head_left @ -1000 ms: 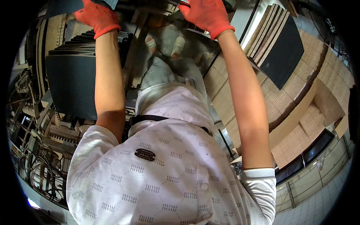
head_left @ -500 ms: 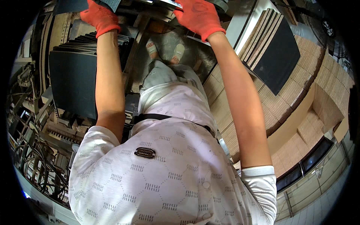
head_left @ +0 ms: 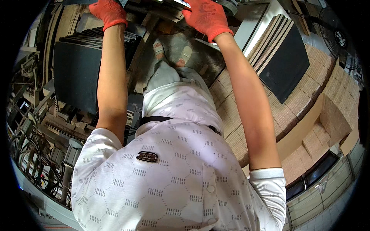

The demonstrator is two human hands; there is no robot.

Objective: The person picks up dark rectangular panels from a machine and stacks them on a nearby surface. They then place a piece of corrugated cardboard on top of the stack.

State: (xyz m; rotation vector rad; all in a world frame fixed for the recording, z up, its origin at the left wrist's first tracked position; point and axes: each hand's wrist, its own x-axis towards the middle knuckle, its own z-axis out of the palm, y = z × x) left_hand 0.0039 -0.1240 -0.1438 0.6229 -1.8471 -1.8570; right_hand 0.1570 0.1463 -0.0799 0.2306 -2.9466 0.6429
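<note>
At the upper edge, my left hand [head_left: 110,14] in an orange-red knitted glove has its fingers curled. A dark blue-grey edge shows beside it, mostly cut off by the frame, so what the fingers hold is unclear. My right hand [head_left: 206,17], gloved alike, reaches to the top of the view next to a shiny metal strip [head_left: 182,3]. Its thumb points left, while its other fingertips run out of frame. Below my left wrist, a stack of dark panels [head_left: 77,75] stands on edge. Dark-faced boards with tan edges [head_left: 285,63] lie stacked right of my right forearm.
Large stacks of tan boards [head_left: 308,84] fill the right side, with a black fan [head_left: 339,38] beyond them. Machinery with cables and hoses [head_left: 34,154] runs along the left. My sandalled feet [head_left: 184,56] stand on a dark floor between the two sides.
My view has shifted slightly, so the stacks sit a little lower in it. Both gloved hands have moved slightly toward the upper edge; the left also slightly rightward.
</note>
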